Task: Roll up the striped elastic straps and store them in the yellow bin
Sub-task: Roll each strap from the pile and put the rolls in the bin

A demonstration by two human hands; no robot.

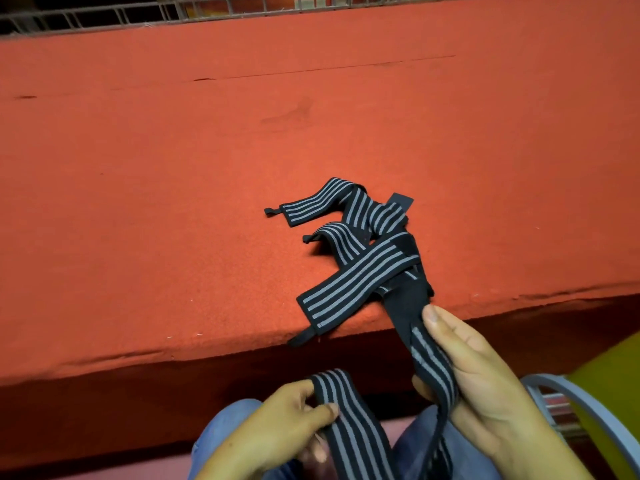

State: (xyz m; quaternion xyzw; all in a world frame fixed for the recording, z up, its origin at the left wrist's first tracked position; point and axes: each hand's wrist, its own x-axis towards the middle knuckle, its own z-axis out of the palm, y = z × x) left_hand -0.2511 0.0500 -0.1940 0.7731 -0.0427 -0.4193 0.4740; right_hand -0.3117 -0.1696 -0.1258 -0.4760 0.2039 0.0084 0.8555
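One limp, light striped elastic strap (431, 362) trails from the strap pile (363, 237): left hand (277, 424) pinches its end, the likely rolling start; right hand (491, 393) clasps mid-length.

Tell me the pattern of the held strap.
Held strap: black with grey lengthwise stripes; head view.

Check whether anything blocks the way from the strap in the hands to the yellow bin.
No object stands between the strap, held by the left hand and right hand, and the yellow bin at the right. But its black far end seems pinned under another strap on the table, so it may drag.
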